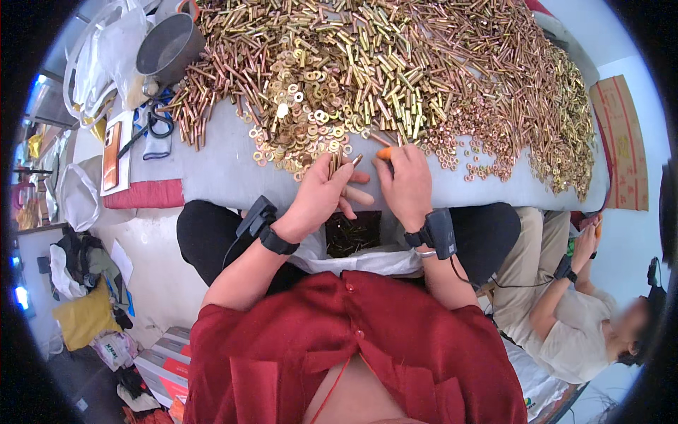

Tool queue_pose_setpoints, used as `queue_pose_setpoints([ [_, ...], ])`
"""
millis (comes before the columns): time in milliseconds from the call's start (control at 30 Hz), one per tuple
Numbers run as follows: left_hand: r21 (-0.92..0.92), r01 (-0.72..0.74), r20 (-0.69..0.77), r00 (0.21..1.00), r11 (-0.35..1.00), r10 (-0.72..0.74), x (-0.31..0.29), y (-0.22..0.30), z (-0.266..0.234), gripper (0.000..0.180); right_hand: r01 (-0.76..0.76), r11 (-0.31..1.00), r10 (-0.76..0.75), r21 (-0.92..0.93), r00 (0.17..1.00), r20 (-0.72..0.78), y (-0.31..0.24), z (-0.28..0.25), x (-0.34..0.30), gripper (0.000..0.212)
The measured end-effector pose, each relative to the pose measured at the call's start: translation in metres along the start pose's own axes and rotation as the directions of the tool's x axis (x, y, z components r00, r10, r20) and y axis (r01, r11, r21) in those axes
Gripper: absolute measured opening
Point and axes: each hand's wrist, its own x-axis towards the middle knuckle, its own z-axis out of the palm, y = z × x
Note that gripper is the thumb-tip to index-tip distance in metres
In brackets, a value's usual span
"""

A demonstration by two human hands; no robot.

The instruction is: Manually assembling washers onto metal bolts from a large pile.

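Observation:
My left hand is closed, palm partly up, around several slim metal sleeves. One of them pokes out past the fingers toward my right hand. A pale finger cover sits on one fingertip of that hand. My right hand is at the near edge of the pile, its fingers curled down and an orange cover on one fingertip. Brass-coloured sleeves lie right at its fingertips; what it pinches is hidden. A large heap of metal sleeves spreads beyond both hands, with flat washers in front of it.
Small nuts lie on the grey table to the right. A dark metal pot and blue-handled scissors are at the left. Below my hands, a white sack surrounds a dark container of metal pieces. Another person sits at the right.

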Motion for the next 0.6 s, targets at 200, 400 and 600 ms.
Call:
queue_pose_setpoints([
  [200, 0.081, 0.008, 0.001, 1.000, 0.997, -0.008, -0.002, -0.004, 0.004, 0.022, -0.186, 0.949, 0.186, 0.254, 0.982, 0.026, -0.012, -0.007, -0.004, 0.011],
  [400, 0.125, 0.007, 0.042, 0.999, 0.992, -0.013, -0.003, -0.001, 0.007, 0.019, -0.361, 0.710, 0.336, 0.605, 0.928, 0.160, -0.033, -0.004, -0.014, 0.011],
  [600, -0.037, 0.009, 0.108, 0.994, 0.999, -0.005, 0.001, -0.008, 0.003, 0.020, 0.260, 0.926, -0.209, 0.275, 0.957, -0.199, -0.015, 0.002, -0.017, 0.022],
])
